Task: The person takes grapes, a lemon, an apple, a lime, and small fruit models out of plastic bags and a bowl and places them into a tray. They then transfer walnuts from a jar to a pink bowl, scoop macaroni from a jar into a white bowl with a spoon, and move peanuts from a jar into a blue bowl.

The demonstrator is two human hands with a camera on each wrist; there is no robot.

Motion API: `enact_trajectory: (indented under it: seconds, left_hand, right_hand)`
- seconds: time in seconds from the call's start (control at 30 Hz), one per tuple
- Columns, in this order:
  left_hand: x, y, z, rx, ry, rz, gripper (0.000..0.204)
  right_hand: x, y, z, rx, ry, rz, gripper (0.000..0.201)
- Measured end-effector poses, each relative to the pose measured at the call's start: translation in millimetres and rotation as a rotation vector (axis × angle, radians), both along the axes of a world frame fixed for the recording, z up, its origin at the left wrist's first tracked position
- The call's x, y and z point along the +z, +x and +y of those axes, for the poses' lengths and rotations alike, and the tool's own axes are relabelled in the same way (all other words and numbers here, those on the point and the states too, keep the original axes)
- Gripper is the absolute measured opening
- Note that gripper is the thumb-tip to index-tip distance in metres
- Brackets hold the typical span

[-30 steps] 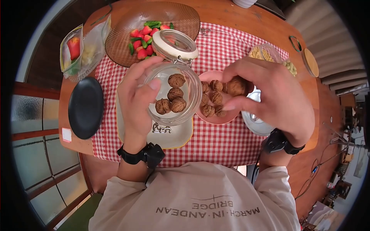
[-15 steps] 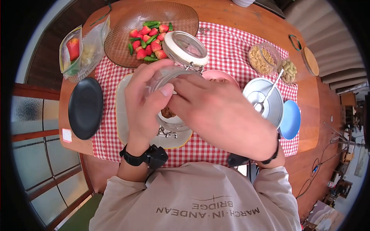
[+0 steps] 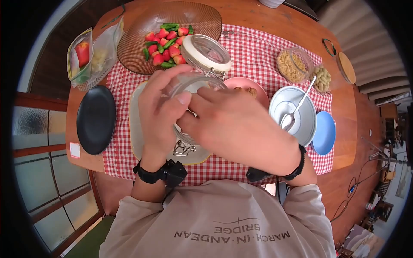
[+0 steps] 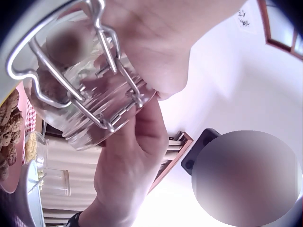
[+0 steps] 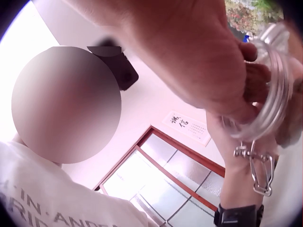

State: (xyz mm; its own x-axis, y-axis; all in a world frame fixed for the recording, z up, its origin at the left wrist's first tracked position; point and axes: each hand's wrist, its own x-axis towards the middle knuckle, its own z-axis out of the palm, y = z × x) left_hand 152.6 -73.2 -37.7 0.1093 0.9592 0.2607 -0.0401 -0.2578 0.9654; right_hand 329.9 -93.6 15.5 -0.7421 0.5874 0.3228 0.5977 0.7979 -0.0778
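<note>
Glass jar [image 3: 193,86] — gripped by left hand [image 3: 159,112]; right hand [image 3: 236,129] fingers inside mouth, state unseen; best released low, gently.

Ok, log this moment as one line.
left hand: holds glass jar | right hand: fingers at jar mouth | lid: open | pink bowl: walnuts

We see jar [image 3: 195,86] mouth blocked by right hand [image 3: 236,129]; pink plate [image 3: 247,86], white bowl [image 3: 297,114] crowd right side.

The right hand [image 3: 241,129] hides the glass jar's [image 3: 189,84] mouth and contents.
</note>
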Motion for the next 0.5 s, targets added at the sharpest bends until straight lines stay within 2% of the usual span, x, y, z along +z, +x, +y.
enact_trajectory:
  seconds: [0.07, 0.1, 0.17, 0.2, 0.27, 0.37, 0.5]
  left_hand:
    - [1, -2, 0, -0.005, 0.001, -0.029, 0.051]
    - [4, -2, -1, 0.018, 0.004, -0.044, 0.051]
    - [8, -3, -2, 0.047, 0.007, -0.061, 0.051]
    - [8, -4, -2, 0.033, -0.027, -0.107, 0.051]
    - [7, -6, -1, 0.020, -0.059, -0.154, 0.052]
    - [4, -8, 0, 0.029, -0.046, -0.150, 0.051]
    - [2, -8, 0, 0.021, -0.056, -0.111, 0.050]
  right_hand:
    - [18, 13, 7, 0.047, -0.017, 0.152, 0.019]
    - [24, 20, 9, 0.047, -0.016, 0.152, 0.019]
    - [34, 33, 13, -0.104, -0.025, 0.259, 0.026]
    - [35, 39, 15, -0.100, -0.025, 0.258, 0.026]
    - [36, 47, 20, -0.273, -0.100, 0.048, 0.024]
    - [23, 53, 26, -0.339, -0.173, -0.082, 0.020]
    - [19, 60, 29, -0.246, -0.151, -0.076, 0.018]
